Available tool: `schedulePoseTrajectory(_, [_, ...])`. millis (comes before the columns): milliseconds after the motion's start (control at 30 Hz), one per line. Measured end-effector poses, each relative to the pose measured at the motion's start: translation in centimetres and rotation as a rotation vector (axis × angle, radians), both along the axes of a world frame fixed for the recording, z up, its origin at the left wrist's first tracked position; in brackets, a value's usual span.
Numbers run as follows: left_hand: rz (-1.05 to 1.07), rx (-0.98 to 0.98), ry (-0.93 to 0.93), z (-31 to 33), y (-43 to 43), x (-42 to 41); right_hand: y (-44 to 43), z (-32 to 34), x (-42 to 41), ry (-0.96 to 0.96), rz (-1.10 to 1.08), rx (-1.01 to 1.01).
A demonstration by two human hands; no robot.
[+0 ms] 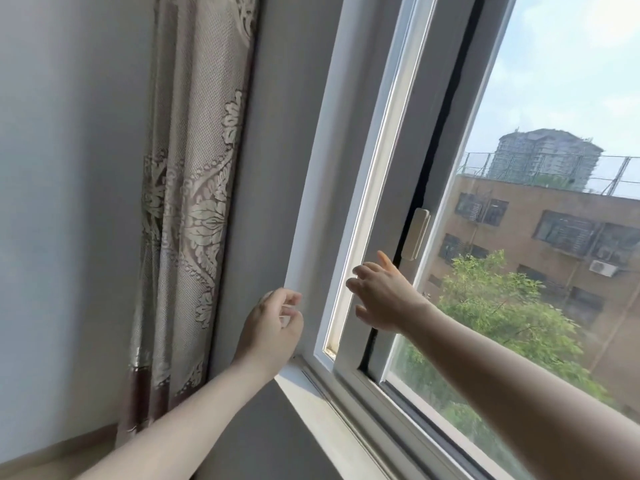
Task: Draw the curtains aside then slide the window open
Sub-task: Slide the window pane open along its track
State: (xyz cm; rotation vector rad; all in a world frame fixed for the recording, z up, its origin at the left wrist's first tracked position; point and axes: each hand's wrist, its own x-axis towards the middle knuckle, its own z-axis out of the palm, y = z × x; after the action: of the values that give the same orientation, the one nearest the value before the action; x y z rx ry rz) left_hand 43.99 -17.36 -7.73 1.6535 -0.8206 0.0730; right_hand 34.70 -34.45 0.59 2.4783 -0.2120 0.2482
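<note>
At the left edge of the window, the curtain (pixel 194 188) is already bunched against the wall, so pt 1 looks done imo. The right hand (pixel 384 296) is stretched out, fingers spread, just below the handle (pixel 417 233) on the sash (pixel 446 140), w/ nothing gripped yet. The left hand (pixel 273 327) is loosely curled by the frame (pixel 311 188), nothing pinched. Sliding is still left; whether the sash is cracked open can't be told.

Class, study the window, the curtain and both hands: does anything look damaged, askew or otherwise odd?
Nothing stands out. The curtain hangs gathered against the wall, the window frame looks intact, and the right hand reaches toward the sash handle.
</note>
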Motion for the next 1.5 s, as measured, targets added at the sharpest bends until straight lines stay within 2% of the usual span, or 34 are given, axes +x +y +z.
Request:
schedulePoseTrajectory(200, [0.057,0.007,-0.039,1.4,-1.2,2.4,-2.4,1.3,3.0,-0.03,0.077,-0.126])
schedulePoseTrajectory(433, [0.073,0.032,-0.067,1.8,-3.0,3.4,-4.9,2.0,4.9,-0.055,-0.009,-0.113])
schedulePoseTrajectory(633, [0.056,0.037,-0.102,2.2,-4.8,3.1,-5.6,1.6,4.7,-0.019,-0.053,-0.201])
schedulePoseTrajectory(800, [0.062,0.057,-0.104,1.6,-4.7,3.1,-5.9,1.0,5.1,-0.054,-0.058,-0.154])
schedulePoseTrajectory(1500, [-0.009,0.1,-0.098,1.0,-3.7,2.9,-5.4,0.2,2.8,-0.109,-0.079,-0.175])
